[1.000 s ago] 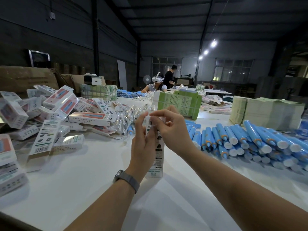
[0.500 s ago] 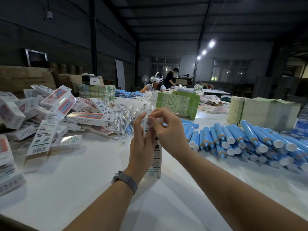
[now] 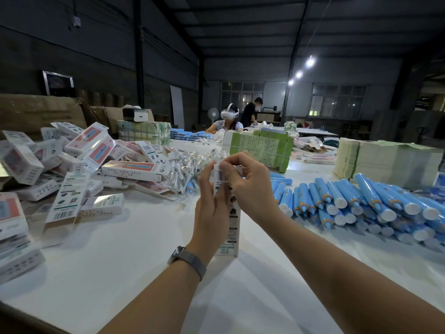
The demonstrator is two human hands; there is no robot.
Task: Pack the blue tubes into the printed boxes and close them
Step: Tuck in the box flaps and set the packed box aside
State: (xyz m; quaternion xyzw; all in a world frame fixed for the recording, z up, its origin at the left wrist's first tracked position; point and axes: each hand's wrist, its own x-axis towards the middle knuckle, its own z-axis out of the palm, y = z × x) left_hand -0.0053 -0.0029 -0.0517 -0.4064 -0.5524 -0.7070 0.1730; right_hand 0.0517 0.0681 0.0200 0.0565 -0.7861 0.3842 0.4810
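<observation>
1. Your left hand (image 3: 212, 208) wraps the upper half of one printed box (image 3: 228, 227), which stands upright with its lower end on the white tabletop (image 3: 134, 268); that grip is clenched on the box.
2. Your right hand (image 3: 250, 186) pinches the box's top end between thumb and fingertips, grasping the flap area beside the barcode.
3. The blue tubes (image 3: 361, 203) lie in a heap to your right, near but apart from both hands; they overlap too much to count.
4. The pile of boxes (image 3: 79, 169) sits to your left, also too jumbled to count.
5. You hold one box only.
6. Your hands hide the box's top opening, so you cannot tell whether a tube is inside or the flap is tucked.
</observation>
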